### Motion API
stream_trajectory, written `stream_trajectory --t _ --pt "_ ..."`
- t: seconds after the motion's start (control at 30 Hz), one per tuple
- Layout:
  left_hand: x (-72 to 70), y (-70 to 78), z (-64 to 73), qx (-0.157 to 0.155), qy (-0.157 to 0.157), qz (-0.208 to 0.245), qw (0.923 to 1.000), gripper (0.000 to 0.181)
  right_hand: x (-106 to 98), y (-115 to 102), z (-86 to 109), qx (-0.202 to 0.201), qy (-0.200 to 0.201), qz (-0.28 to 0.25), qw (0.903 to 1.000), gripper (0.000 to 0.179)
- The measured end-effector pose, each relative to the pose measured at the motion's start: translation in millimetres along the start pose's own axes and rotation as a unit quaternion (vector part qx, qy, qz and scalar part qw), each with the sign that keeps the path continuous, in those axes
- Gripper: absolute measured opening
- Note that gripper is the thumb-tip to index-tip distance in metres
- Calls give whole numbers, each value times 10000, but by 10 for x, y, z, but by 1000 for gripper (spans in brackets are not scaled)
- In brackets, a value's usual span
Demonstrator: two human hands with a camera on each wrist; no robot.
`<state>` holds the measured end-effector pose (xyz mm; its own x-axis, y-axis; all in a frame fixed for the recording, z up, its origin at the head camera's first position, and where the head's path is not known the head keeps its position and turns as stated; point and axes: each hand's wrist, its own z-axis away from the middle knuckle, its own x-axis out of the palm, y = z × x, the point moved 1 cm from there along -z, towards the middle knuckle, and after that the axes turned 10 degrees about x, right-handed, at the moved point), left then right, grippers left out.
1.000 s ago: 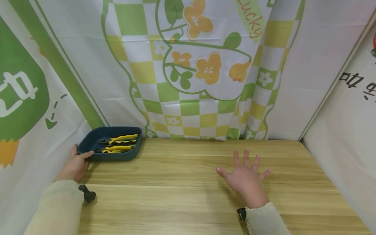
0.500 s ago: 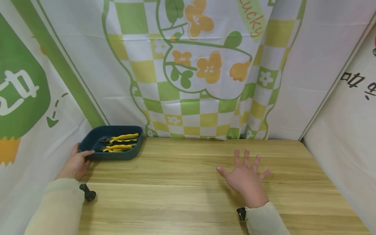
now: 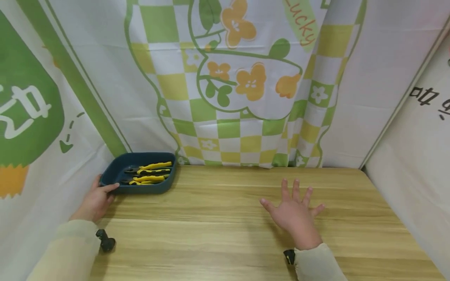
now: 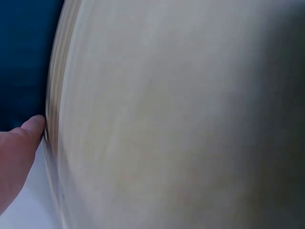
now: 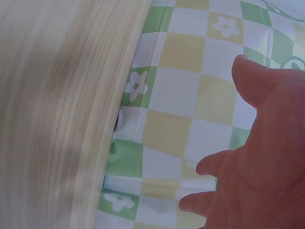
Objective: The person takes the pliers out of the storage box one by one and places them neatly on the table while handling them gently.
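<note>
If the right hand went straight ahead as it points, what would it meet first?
Likely the checkered curtain behind the table; no object shows between it and the right hand, though depth is unclear.

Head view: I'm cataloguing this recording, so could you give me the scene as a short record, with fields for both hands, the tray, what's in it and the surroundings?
left hand: grips the tray at its left end
right hand: fingers spread, over the table, holding nothing; contact with the table unclear
tray: dark blue, near the table's far left corner
tray contents: pliers with yellow-and-black handles; exact count unclear
table: light wood grain
curtain: behind the table; green, yellow and white checks, orange flowers, the word "Lucky"
</note>
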<state>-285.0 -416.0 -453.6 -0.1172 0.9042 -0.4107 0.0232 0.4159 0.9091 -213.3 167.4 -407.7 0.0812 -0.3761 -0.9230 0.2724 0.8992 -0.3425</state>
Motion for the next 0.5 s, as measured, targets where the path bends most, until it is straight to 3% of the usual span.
stream_trajectory --t 0.03,0.1,0.17,0.27,0.33,0.5 --pt "23 4 1 -24 23 95 9999 92 -2 0 6 1 -13 -11 10000 119" --pt "73 16 10 -256 240 802 9962 96 -6 -2 16 1 -47 -41 10000 119" --pt "114 30 26 -476 380 1587 9854 99 -6 -2 21 -1 -71 -52 10000 118" --pt "154 59 64 -660 490 2259 9707 102 -2 0 20 1 -61 -30 10000 118" --pt "170 81 88 -739 474 2508 9640 103 5 3 13 4 -41 -5 10000 118" --pt "218 146 140 -769 460 2042 9748 102 8 4 9 4 -9 5 10000 118"
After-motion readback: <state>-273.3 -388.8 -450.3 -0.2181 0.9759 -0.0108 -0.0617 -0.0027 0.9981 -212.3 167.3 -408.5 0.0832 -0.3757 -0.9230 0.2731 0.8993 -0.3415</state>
